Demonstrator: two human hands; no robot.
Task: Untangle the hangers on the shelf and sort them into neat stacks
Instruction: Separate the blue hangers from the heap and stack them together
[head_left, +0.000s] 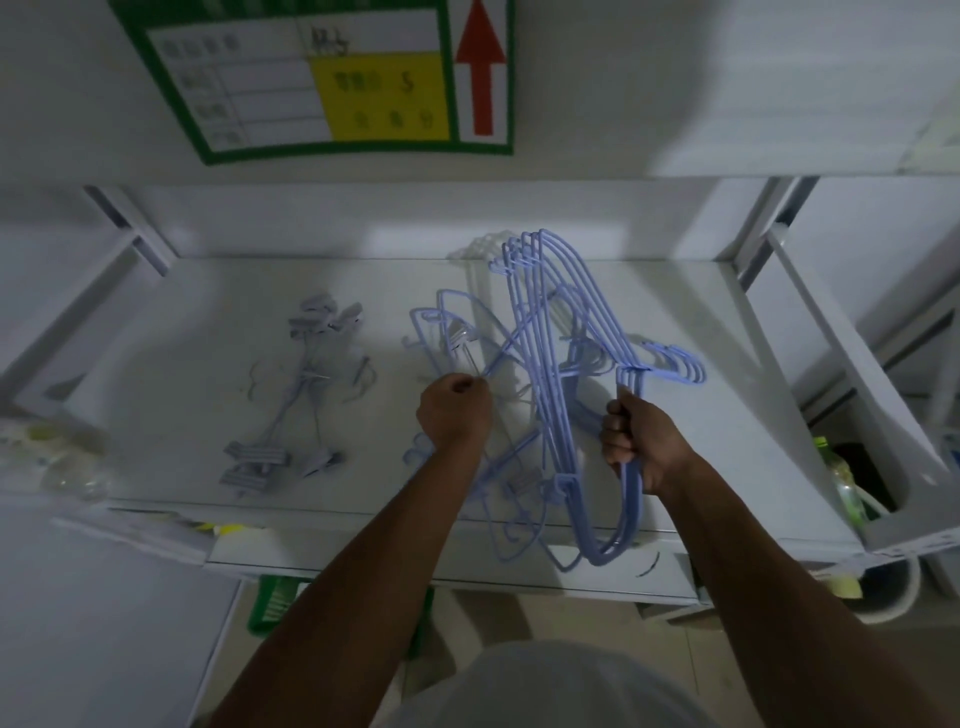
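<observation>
- On the shelf (171, 374), at the left, a pile of clip hangers (298, 395) lies flat.
- The left hand (454, 410) has its grip closed, pinching a thin wire of the tangled hangers (457, 338) in the middle.
- The right hand (631, 441) has its grip curled around a bundle of blue hangers (550, 374), held tilted over the shelf.

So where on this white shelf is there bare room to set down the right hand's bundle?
Bare shelf lies left of the grey clip hangers, in the strip between them and the tangled blue wire hangers, and right of the blue hanger bundle that the right hand grips. The middle, around the left hand, is crowded.
</observation>
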